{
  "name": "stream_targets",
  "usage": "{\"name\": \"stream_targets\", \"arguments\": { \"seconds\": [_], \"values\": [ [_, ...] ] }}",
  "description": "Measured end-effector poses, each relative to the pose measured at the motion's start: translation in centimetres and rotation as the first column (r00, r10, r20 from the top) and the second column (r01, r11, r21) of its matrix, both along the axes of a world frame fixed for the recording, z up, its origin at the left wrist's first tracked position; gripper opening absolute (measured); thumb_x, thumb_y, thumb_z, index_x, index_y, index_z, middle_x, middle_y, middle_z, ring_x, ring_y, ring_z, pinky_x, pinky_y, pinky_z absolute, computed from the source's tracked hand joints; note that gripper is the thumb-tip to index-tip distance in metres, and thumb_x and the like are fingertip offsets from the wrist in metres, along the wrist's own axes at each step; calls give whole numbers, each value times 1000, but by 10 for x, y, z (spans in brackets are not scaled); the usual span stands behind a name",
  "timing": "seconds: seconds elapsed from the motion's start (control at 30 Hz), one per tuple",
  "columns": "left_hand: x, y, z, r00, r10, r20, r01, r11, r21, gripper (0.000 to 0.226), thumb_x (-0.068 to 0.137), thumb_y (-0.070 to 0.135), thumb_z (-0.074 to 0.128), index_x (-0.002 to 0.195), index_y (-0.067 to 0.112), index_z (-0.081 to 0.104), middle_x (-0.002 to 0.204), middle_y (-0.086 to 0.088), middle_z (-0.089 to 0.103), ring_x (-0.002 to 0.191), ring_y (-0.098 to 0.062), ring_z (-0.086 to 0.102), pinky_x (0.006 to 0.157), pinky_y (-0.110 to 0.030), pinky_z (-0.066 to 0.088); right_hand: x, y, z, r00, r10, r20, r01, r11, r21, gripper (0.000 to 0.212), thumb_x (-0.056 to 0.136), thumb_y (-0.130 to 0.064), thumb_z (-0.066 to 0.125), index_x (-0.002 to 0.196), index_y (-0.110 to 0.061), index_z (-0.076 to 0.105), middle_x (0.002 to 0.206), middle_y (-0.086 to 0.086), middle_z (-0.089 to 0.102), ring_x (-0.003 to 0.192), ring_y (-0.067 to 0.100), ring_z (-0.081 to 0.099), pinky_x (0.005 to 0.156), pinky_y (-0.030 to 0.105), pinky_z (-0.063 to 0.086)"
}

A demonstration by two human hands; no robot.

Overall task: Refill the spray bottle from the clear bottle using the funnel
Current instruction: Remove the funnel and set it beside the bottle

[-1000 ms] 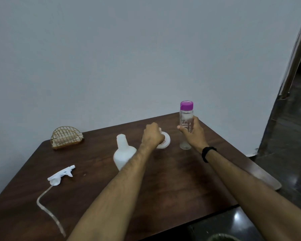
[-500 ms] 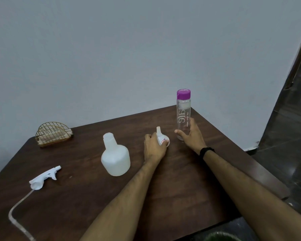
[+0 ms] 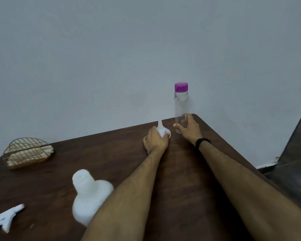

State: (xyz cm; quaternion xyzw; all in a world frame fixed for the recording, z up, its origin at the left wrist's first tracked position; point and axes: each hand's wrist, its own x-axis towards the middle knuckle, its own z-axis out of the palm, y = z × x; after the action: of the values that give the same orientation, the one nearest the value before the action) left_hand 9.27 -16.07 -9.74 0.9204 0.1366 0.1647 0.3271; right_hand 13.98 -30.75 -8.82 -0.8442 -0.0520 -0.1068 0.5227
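the white plastic spray trigger head (image 3: 3,220) lies at the bottom left, cut off by the left edge, and motion blur smears its outline. the white opaque spray bottle (image 3: 89,193) is blurred too, and the left forearm hides its lower right side. the left hand (image 3: 155,140) covers most of the small white plastic funnel (image 3: 161,130), leaving the spout and a bit of the rim in sight; the red and blue sticker on it is too small to read. the right hand (image 3: 189,130) hides part of the base of the clear plastic bottle with a purple cap (image 3: 181,105), and its printing is illegible. both forearms run off the bottom edge.
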Motion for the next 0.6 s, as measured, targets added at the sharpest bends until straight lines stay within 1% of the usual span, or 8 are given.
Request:
{"name": "stream_targets", "arguments": {
  "seconds": [0.07, 0.13, 0.2, 0.27, 0.33, 0.47, 0.53, 0.6],
  "values": [
    [19, 1, -1, 1000, 24, -9, -24, 1000, -7, 45, 87, 47, 61, 120, 17, 56, 126, -1, 62, 123, -21, 57, 109, -40, 37, 18, 1, -2, 1000, 2, 1, -2, 1000, 2, 64, 86, -29, 76, 139, -13, 43, 122, 7, 58, 107, 17, 54, 69, 4, 40],
    [35, 2, -3, 999, 44, -20, -44, 999, -9, 47, 88, 46, 60, 126, 18, 55, 131, 0, 60, 126, -19, 55, 113, -40, 32, 33, 2, -4, 1000, -5, 7, 4, 1000, 5, 63, 87, -25, 76, 138, -13, 43, 119, 6, 57, 104, 17, 54, 55, -1, 40],
    [45, 3, -5, 998, 56, -22, -56, 998, -7, 45, 87, 46, 58, 126, 22, 56, 133, 3, 59, 127, -17, 54, 113, -38, 28, 44, 4, -7, 1000, -9, 10, 8, 1000, 21, 63, 86, -24, 77, 138, -13, 43, 116, 5, 57, 104, 19, 59, 64, 2, 46],
    [51, 2, -8, 998, 62, -26, -61, 998, 7, 42, 87, 46, 56, 123, 24, 56, 131, 4, 60, 125, -16, 55, 112, -39, 27, 50, 4, -10, 1000, -9, 7, 9, 999, 31, 64, 84, -26, 79, 137, -16, 43, 114, 4, 58, 106, 22, 63, 86, 25, 57],
    [52, 2, -9, 998, 65, -26, -64, 998, 23, 46, 89, 46, 56, 127, 22, 53, 133, 3, 59, 127, -17, 54, 112, -39, 26, 53, 4, -12, 1000, -4, -8, 4, 999, 36, 66, 83, -30, 79, 137, -16, 43, 117, 6, 60, 108, 24, 64, 97, 38, 55],
    [42, 2, -5, 998, 58, 20, -57, 996, -62, 95, 82, 56, 69, 154, 11, 25, 154, -3, 42, 142, -20, 41, 115, -38, 27, 42, 6, -8, 998, -48, -41, 50, 998, 33, 83, 81, -36, 80, 145, -7, 36, 138, 11, 54, 127, 25, 53, 99, 26, 41],
    [32, 3, -3, 997, 58, 54, -52, 992, -118, 113, 76, 56, 78, 156, 6, 17, 160, -9, 33, 146, -24, 35, 116, -38, 30, 33, 5, -5, 995, -90, -52, 94, 993, 77, 104, 75, -44, 84, 151, -5, 26, 150, 12, 42, 138, 26, 43, 109, 31, 38],
    [19, 3, -4, 997, 48, 55, -41, 992, -123, 116, 75, 51, 81, 156, 3, 14, 162, -13, 28, 147, -27, 32, 119, -40, 29, 22, 3, -5, 989, -132, -65, 136, 988, 75, 113, 71, -48, 84, 153, -6, 20, 155, 13, 34, 142, 27, 37, 115, 40, 36]
  ]
}}
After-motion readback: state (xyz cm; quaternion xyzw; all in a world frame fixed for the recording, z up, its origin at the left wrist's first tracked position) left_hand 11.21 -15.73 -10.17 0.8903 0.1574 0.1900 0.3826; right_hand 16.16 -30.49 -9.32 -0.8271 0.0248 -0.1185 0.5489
